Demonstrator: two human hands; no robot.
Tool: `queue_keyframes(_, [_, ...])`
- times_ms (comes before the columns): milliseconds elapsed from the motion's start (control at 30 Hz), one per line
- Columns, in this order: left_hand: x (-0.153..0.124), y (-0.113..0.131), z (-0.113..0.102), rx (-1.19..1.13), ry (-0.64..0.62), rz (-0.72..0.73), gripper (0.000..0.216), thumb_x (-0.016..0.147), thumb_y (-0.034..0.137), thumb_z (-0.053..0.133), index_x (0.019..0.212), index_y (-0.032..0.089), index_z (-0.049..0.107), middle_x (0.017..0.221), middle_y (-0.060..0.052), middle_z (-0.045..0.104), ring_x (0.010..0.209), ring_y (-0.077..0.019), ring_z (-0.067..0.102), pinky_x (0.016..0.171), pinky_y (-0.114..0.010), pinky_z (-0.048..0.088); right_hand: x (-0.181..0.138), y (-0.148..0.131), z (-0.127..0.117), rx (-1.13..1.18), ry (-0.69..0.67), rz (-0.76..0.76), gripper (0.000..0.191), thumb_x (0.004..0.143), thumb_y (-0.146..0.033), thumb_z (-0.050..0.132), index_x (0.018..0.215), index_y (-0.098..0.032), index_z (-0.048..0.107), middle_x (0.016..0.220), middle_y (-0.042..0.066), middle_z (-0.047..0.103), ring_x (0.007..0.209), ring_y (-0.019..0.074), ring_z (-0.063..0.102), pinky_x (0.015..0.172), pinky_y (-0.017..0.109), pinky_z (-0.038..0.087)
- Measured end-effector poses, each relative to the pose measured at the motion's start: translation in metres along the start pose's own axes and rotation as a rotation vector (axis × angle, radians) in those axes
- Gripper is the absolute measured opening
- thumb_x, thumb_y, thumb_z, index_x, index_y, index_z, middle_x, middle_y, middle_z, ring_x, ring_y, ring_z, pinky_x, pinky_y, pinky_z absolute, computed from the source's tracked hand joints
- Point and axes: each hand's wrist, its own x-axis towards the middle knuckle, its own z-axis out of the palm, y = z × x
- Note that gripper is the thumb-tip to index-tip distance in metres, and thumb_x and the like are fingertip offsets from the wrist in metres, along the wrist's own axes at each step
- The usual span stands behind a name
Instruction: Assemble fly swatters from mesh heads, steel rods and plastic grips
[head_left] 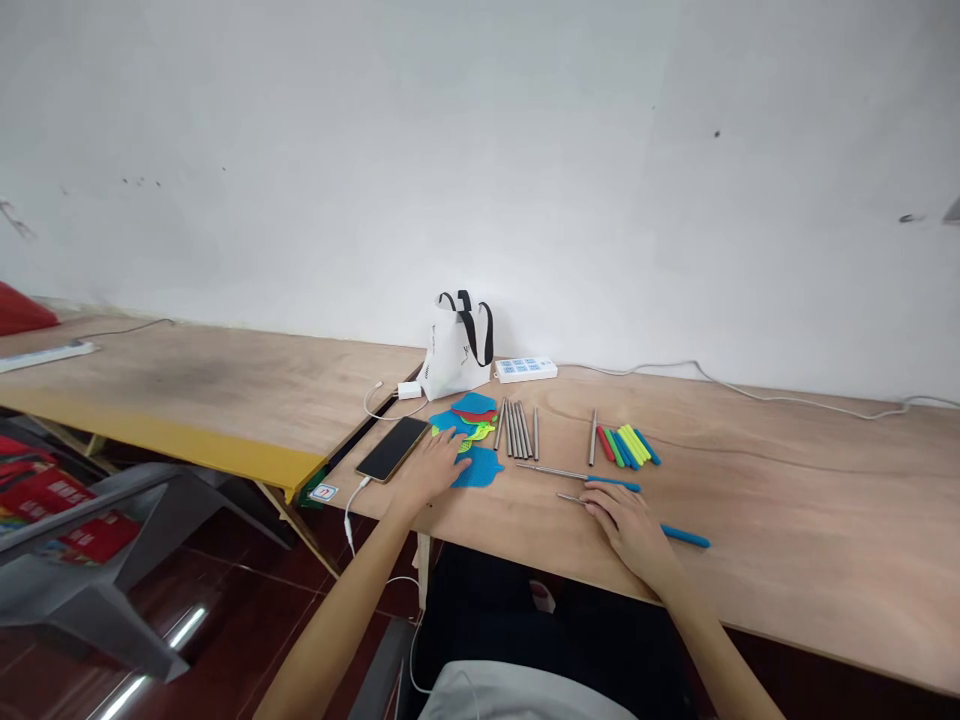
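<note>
My left hand [433, 468] lies with its fingers apart over several flat coloured mesh pieces that look like fly swatter heads. Its fingertips are by a yellow-green piece [480, 432] and a blue one [480, 470]. Resting palm down, my right hand [630, 525] covers the middle of a thin metal rod with a blue handle [686, 537]; its fingers look stretched, not wrapped round it. Just beyond the fingertips is another metal rod with a blue handle [613, 483]. Several grey metal tubes [517, 430] stand in a row behind, lying on the table.
Coloured short sleeves or grips [628, 447] lie right of a single tube [593, 438]. A phone [393, 448] on a cable is at the left. Behind stand a white bag [454, 350] and a power strip [526, 370]. A grey chair [112, 590] is at far left.
</note>
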Motion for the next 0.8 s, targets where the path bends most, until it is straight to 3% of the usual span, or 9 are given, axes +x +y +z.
queue_keyframes(133, [0.025, -0.004, -0.003, 0.015, 0.087, 0.003, 0.051, 0.098, 0.028, 0.047, 0.148, 0.017, 0.042, 0.156, -0.016, 0.044, 0.145, -0.0297, 0.041, 0.117, -0.046, 0.035, 0.0, 0.001, 0.0, -0.016, -0.002, -0.013, 0.03, 0.105, -0.034, 0.04, 0.108, -0.03, 0.07, 0.126, 0.004, 0.071, 0.117, 0.0233, 0.065, 0.098, 0.042, 0.049])
queue_keyframes(200, [0.046, -0.004, -0.007, 0.018, 0.064, -0.006, 0.055, 0.097, 0.026, 0.048, 0.15, 0.017, 0.038, 0.16, -0.016, 0.039, 0.147, -0.03, 0.038, 0.117, -0.047, 0.034, 0.0, 0.001, 0.001, -0.015, -0.002, -0.014, 0.03, 0.105, -0.034, 0.04, 0.108, -0.03, 0.07, 0.126, 0.004, 0.071, 0.118, 0.0234, 0.064, 0.1, 0.043, 0.048])
queue_keyframes(300, [0.079, -0.001, -0.012, 0.058, -0.049, -0.039, 0.067, 0.095, 0.04, 0.057, 0.152, 0.014, 0.034, 0.163, -0.019, 0.032, 0.151, -0.0346, 0.029, 0.119, -0.049, 0.03, 0.0, 0.001, 0.0, -0.013, 0.001, -0.009, 0.03, 0.105, -0.033, 0.04, 0.108, -0.029, 0.069, 0.126, 0.005, 0.071, 0.117, 0.0235, 0.064, 0.1, 0.043, 0.048])
queue_keyframes(400, [0.102, 0.004, -0.01, 0.091, -0.08, -0.066, 0.069, 0.096, 0.053, 0.056, 0.15, 0.013, 0.038, 0.155, -0.02, 0.045, 0.145, -0.0371, 0.039, 0.117, -0.049, 0.031, 0.001, -0.002, -0.002, -0.017, 0.003, -0.013, 0.029, 0.105, -0.032, 0.041, 0.107, -0.029, 0.069, 0.125, 0.005, 0.071, 0.117, 0.0232, 0.065, 0.099, 0.043, 0.049])
queue_keyframes(533, [0.106, 0.015, -0.001, 0.126, -0.064, -0.077, 0.049, 0.098, 0.042, 0.054, 0.139, 0.017, 0.051, 0.129, -0.017, 0.067, 0.12, -0.0346, 0.062, 0.102, -0.044, 0.045, 0.002, -0.005, -0.004, -0.018, -0.005, -0.007, 0.028, 0.104, -0.03, 0.041, 0.106, -0.029, 0.069, 0.124, 0.005, 0.071, 0.117, 0.0233, 0.065, 0.1, 0.043, 0.048])
queue_keyframes(667, [0.097, 0.025, 0.006, 0.189, -0.006, -0.036, 0.037, 0.095, 0.021, 0.051, 0.131, 0.016, 0.058, 0.125, -0.016, 0.067, 0.119, -0.0318, 0.061, 0.098, -0.04, 0.046, 0.002, -0.004, -0.002, -0.003, -0.007, 0.005, 0.028, 0.104, -0.03, 0.041, 0.108, -0.028, 0.068, 0.125, 0.005, 0.071, 0.119, 0.0237, 0.063, 0.101, 0.044, 0.048])
queue_keyframes(800, [0.093, 0.028, 0.005, 0.233, 0.032, 0.016, 0.037, 0.093, 0.016, 0.052, 0.128, 0.017, 0.061, 0.124, -0.015, 0.066, 0.118, -0.0291, 0.061, 0.092, -0.035, 0.047, 0.002, -0.004, -0.001, 0.002, -0.002, 0.004, 0.028, 0.105, -0.03, 0.041, 0.108, -0.028, 0.068, 0.125, 0.006, 0.071, 0.119, 0.0237, 0.064, 0.101, 0.044, 0.048])
